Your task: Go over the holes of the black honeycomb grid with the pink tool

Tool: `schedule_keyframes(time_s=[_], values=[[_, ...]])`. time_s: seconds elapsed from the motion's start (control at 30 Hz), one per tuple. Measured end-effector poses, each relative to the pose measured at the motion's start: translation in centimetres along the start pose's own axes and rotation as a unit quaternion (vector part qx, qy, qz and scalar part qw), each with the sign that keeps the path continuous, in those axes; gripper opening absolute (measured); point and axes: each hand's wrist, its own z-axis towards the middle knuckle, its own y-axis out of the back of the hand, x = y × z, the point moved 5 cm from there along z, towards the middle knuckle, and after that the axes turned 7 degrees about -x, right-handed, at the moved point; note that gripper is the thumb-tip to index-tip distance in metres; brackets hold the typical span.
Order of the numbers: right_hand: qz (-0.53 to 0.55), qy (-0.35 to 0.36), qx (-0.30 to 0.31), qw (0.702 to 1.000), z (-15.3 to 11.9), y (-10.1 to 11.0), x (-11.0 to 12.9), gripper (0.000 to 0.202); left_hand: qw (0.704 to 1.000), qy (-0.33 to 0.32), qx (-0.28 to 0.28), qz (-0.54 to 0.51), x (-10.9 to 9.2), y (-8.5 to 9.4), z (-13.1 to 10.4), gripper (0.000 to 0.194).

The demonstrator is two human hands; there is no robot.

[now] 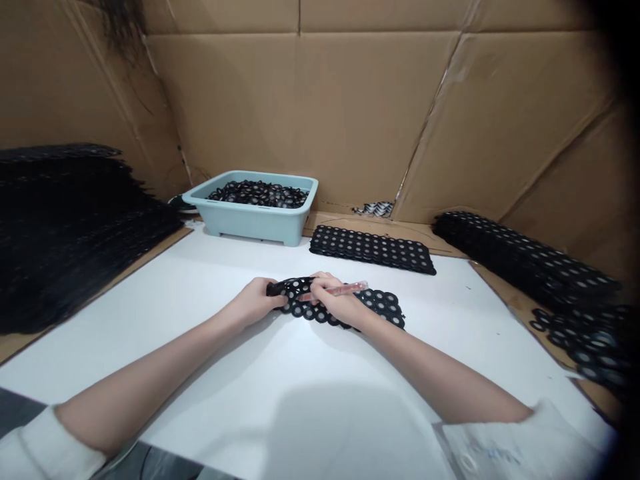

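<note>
A black sheet of joined rings with pale centres lies on the white table top in front of me. My left hand pinches its left end, which is lifted and curled a little. In my right hand is a slim, clear-and-reddish pen-like tool, gripped like a pencil. Its tip points left, onto the rings close to my left fingers. The right hand rests over the middle of the sheet and hides part of it. Whether the tip passes through a ring I cannot make out.
Behind my hands stands a light blue tub of loose black rings. A flat ringed sheet lies to its right. Stacked ringed sheets and loose ring pieces are at the right; a tall black stack is at the left. Cardboard walls enclose the table.
</note>
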Motion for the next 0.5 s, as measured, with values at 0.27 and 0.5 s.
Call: schedule_keyframes(time_s=[0.27, 0.5], values=[[-0.018, 0.0, -0.062, 0.998, 0.02, -0.37, -0.33, 0.024, 1.0, -0.003, -0.015, 0.016, 0.59, 0.01, 0.53, 0.026], [-0.048, 0.001, -0.079, 0.996, -0.16, -0.72, -0.05, 0.023, 0.999, -0.028, -0.03, -0.001, 0.64, -0.28, 0.48, 0.026]])
